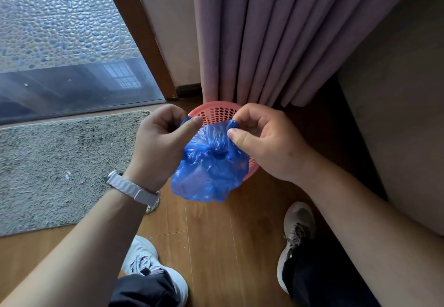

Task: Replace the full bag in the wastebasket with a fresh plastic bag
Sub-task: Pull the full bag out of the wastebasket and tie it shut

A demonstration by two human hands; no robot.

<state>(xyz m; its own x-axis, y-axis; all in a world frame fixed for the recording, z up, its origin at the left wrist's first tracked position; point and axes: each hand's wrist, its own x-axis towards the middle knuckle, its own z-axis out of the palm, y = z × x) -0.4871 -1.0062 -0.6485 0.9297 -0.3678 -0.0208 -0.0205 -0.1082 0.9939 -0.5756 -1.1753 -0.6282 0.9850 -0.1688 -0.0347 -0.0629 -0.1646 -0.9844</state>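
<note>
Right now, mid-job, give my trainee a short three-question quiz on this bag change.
1. True or false: both hands grip the blue plastic bag.
2. Where is the pink perforated wastebasket? A) on the grey rug B) on the wood floor by the curtain C) on a table
3. Which wrist wears the watch?

Key: 1 true: left hand and right hand each pinch an edge. 2 B. 3 Left.
</note>
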